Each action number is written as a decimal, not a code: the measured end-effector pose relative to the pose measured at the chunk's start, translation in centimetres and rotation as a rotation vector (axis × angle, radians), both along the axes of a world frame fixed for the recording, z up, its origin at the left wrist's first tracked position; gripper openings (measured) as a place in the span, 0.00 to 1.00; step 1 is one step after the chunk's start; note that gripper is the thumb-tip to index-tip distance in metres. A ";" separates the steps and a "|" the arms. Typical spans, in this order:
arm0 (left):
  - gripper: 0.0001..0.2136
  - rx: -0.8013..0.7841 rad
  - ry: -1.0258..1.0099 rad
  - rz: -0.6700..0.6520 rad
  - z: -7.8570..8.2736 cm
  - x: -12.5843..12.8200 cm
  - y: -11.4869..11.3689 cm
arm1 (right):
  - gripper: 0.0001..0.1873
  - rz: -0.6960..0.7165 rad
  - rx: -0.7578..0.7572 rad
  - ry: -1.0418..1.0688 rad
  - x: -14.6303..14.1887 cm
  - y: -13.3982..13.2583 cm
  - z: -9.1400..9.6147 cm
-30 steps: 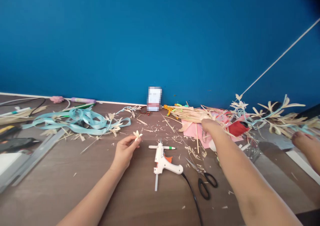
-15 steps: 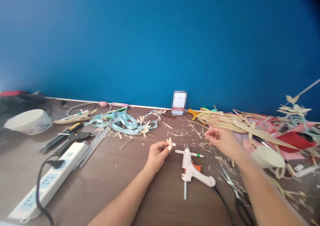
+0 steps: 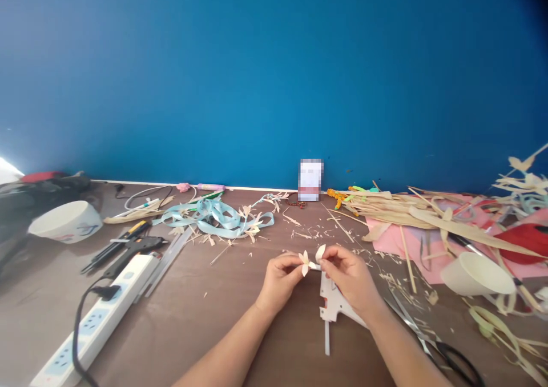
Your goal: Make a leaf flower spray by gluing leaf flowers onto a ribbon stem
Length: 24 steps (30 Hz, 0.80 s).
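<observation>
Between thumb and fingers, my left hand pinches a small cream flower with pointed petals. My right hand holds a single pale petal at its fingertips, close to the flower's right side. Whether petal and flower touch I cannot tell. Under my right hand lies a white hot glue gun, its handle partly hidden by the hand and forearm. A clear glue stick pokes out of its back end. Scissors with black handles rest by my right forearm.
A white power strip, a black glue gun and a white bowl are at left. Blue ribbon lies at the back. On the right are dried husk strips, pink paper and a pale cup.
My right hand has come left and nearer from the husk scraps, and now a petal shows in its fingers beside the flower. The view has shifted slightly.
</observation>
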<state>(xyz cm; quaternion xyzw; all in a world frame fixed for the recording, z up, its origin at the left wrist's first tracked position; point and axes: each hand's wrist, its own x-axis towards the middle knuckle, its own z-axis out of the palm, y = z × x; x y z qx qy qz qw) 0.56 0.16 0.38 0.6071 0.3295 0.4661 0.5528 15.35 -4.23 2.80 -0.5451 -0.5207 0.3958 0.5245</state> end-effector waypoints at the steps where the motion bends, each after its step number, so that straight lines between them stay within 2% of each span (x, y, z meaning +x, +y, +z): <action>1: 0.06 0.004 -0.004 -0.007 0.0 0.0 0.0 | 0.04 0.009 0.005 -0.011 -0.2 -0.1 -0.1; 14: 0.04 0.054 0.026 -0.046 -0.2 -0.2 -0.2 | 0.03 0.048 0.070 -0.198 -0.9 -0.7 0.0; 24: 0.05 0.124 0.092 -0.022 0.1 -0.2 -0.3 | 0.04 0.061 0.072 -0.224 -0.9 -0.8 -0.1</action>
